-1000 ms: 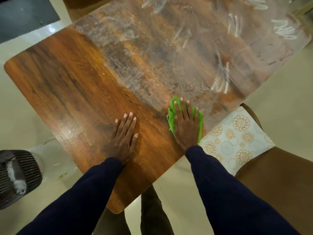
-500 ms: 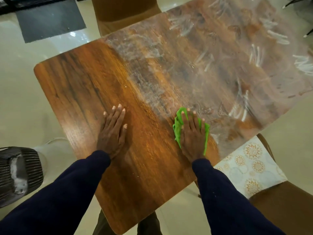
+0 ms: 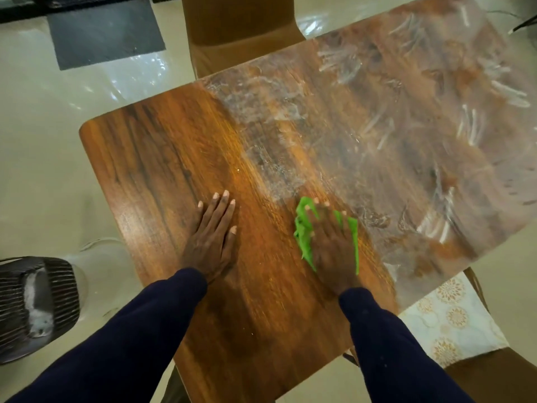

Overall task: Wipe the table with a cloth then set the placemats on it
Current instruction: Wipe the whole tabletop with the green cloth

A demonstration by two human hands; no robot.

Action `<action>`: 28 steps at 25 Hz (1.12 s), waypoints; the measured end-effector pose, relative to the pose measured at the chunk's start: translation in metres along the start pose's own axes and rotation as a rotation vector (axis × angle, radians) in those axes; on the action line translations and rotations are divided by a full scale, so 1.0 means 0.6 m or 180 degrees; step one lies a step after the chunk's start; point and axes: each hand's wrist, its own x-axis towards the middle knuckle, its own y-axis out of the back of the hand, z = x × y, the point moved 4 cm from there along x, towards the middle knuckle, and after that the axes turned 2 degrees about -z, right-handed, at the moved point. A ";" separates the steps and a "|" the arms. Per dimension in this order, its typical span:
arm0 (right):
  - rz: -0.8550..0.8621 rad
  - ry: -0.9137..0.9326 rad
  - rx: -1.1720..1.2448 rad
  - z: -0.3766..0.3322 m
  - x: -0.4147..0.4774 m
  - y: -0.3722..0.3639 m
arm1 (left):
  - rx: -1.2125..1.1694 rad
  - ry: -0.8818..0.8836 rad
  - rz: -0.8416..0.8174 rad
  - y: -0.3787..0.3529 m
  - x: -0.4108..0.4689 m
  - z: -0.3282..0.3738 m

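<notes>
A wooden table (image 3: 162,158) fills the head view. Its left part is bare and shiny, while white smeared residue covers the middle and right. My right hand (image 3: 331,242) lies flat on a crumpled green cloth (image 3: 303,228), pressing it onto the table at the edge of the smeared area. Fingers spread, my left hand (image 3: 213,237) rests palm down on the bare wood to the left of the cloth and holds nothing. A cream placemat with gold flower patterns (image 3: 453,318) lies on a chair seat at the lower right, partly under the table's edge.
A brown chair (image 3: 241,27) stands at the table's far side, another brown chair (image 3: 494,373) at the lower right under the placemat. A dark ribbed fan-like appliance (image 3: 35,303) sits on the floor at the left. A dark mat (image 3: 104,33) lies on the tiled floor.
My right hand has pushed the green cloth away from the near edge, further onto the table. My left hand has stayed flat on the wood. The camera view has shifted, showing more of the far side.
</notes>
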 end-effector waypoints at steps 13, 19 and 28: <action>-0.0153 0.0350 -0.0021 -0.027 0.054 -0.003 | -0.0072 0.0121 -0.0078 -0.004 0.003 -0.003; 0.0190 -0.0544 0.0241 -0.114 0.156 0.001 | -0.0025 0.0070 -0.0118 -0.007 0.003 -0.005; -0.0064 0.0481 0.0037 -0.065 -0.028 -0.018 | -0.0531 0.0148 -0.0029 0.014 0.006 0.000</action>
